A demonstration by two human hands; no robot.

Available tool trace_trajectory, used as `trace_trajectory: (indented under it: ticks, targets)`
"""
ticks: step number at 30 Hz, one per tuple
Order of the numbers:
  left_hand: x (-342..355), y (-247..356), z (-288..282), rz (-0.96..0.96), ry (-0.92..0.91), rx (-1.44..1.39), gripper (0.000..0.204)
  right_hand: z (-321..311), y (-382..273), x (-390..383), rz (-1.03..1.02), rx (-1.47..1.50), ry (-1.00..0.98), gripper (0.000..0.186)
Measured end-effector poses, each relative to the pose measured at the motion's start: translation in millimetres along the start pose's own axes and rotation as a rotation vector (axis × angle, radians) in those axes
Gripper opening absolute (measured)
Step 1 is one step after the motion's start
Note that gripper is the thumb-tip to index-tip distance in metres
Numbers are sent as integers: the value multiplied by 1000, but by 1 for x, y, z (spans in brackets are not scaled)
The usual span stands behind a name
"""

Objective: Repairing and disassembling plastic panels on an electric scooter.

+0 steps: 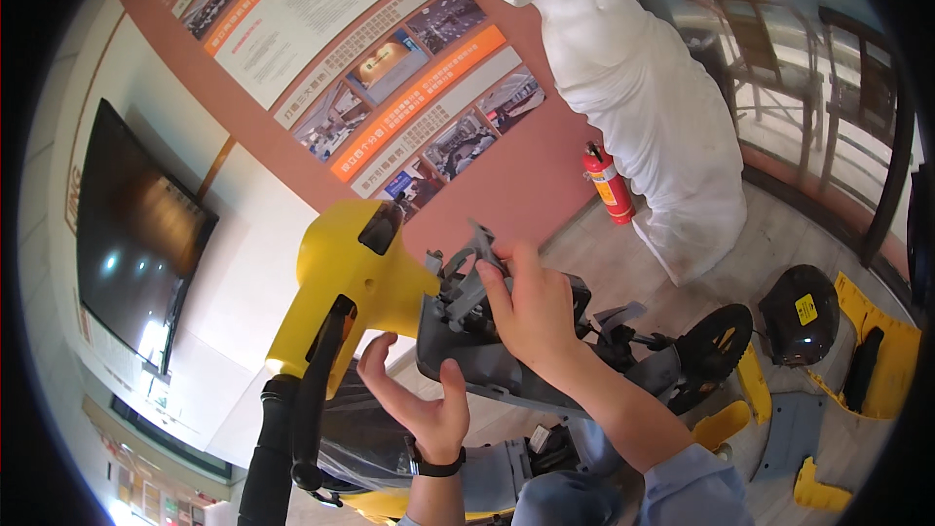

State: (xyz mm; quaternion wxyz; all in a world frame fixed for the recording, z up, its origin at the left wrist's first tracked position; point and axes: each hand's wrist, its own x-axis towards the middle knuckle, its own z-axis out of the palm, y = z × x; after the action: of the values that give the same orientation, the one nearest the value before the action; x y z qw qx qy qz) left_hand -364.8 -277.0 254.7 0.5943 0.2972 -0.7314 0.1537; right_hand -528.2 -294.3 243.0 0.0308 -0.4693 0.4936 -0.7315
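Note:
A yellow scooter's handlebar cover [336,273] stands in the middle, with a black handlebar grip [268,448] and a black brake lever [319,385] at its near left. Behind the cover, the dark grey front body [477,360] is stripped open, showing brackets and wires. My right hand [534,307] reaches over it, thumb and fingers closed on a grey plastic piece [475,251]. Below the yellow cover, my left hand [424,404] is held palm up with fingers and thumb apart and nothing in it. A black band [436,463] circles that wrist.
The scooter's black front wheel [716,356] lies to the right. Yellow panels [891,351], a dark glossy panel [799,317] and a grey plate [791,433] lie on the floor. Beyond stand a red fire extinguisher [610,185] and a white statue [648,97]. A screen [136,244] hangs at left.

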Motion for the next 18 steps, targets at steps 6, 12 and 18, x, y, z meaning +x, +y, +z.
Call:
trace_trajectory:
  ticks: [6, 12, 18]
  targets:
    - [-3, -13, 6, -277, -309, -133, 61, 13, 4, 4, -26, 115, 22, 24]
    - [-10, -17, 17, -269, -235, -163, 59, 4, 10, 15, 65, 116, 78, 24]
    - [-8, -12, 19, -263, -217, -167, 57, 27, 15, 22, -10, 57, 30, 23]
